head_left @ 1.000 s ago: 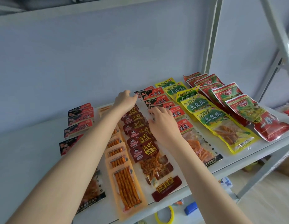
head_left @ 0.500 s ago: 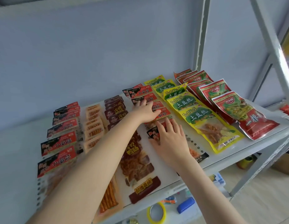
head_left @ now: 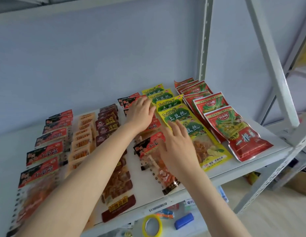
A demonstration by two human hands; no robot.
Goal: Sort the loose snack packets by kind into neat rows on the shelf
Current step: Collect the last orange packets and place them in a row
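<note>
While most snack packets (head_left: 234, 127) already lie in rows by kind on the shelf (head_left: 6, 147), my left hand (head_left: 142, 113) and right hand (head_left: 176, 147), both flat and gripping nothing, press the red-and-black row (head_left: 153, 126) beneath them, whose front packet (head_left: 147, 146) looks askew

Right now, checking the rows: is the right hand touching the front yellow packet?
Cannot tell. In the head view the right hand spreads over the front yellow packet, yet neither contact nor gap shows.
</note>
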